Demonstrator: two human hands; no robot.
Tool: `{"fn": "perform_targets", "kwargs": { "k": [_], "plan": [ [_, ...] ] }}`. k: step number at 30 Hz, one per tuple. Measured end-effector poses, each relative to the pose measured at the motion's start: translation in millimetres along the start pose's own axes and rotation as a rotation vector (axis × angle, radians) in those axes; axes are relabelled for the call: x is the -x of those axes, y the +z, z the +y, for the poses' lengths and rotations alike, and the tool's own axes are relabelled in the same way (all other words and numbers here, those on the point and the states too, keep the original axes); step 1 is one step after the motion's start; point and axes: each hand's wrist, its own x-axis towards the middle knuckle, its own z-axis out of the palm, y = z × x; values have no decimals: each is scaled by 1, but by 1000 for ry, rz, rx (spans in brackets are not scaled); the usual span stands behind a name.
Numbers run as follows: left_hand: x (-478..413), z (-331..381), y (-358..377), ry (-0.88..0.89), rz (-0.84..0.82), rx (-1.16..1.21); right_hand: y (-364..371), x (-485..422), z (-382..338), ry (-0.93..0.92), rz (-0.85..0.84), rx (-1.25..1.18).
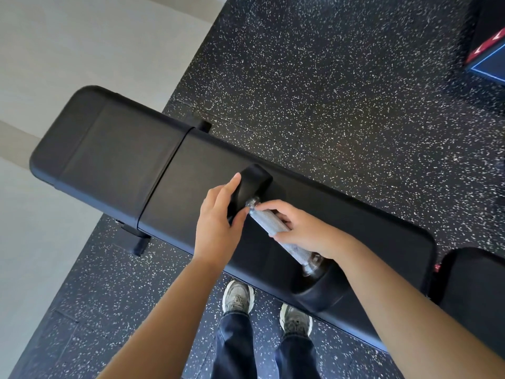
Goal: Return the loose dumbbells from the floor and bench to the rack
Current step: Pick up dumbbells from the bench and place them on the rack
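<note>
A black dumbbell (252, 184) with a knurled silver handle lies across the padded black bench (114, 149). Its far head sits on the bench's middle and its near head (322, 291) is at the bench's front edge. My left hand (218, 222) holds the far head, fingers over its side and thumb near the handle's end. My right hand (303, 231) curls around the silver handle. No rack is in view.
Black speckled rubber flooring (341, 77) surrounds the bench. A pale floor strip (54, 50) runs along the left. A black box with red and blue edging (489, 50) stands at top right. A second black pad (475, 285) lies at right. My shoes (237, 296) stand before the bench.
</note>
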Motion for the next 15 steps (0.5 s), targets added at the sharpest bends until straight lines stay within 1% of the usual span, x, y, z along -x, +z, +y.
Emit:
{"fn": "perform_targets", "kwargs": {
  "k": [3,6,9,15],
  "plan": [
    [1,0,0,-40,13,61,-3,-2,2,-1,-56,6],
    [3,1,1,-99,40,159,-5,-3,4,43,-108,-36],
    [5,0,2,-137,70,222,-6,-3,3,49,-179,-71],
    [6,-2,5,-150,113,245,-12,2,-2,98,-291,-126]
  ]
}}
